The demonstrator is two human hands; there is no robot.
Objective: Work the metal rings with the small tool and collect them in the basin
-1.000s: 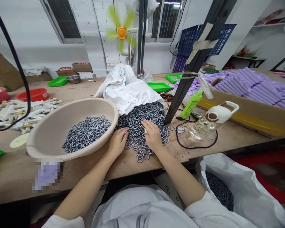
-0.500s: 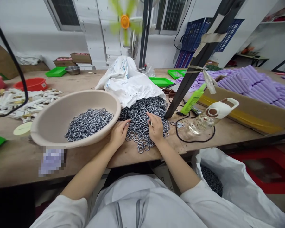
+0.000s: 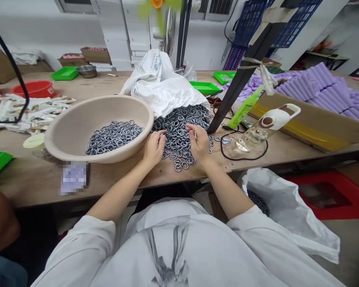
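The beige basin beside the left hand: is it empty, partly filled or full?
Partly filled: grey rings lie in the basin, but much of its inner wall is bare.

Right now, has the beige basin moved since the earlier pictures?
No, the beige basin shows no clear shift against the dark post; the camera's view has moved instead.
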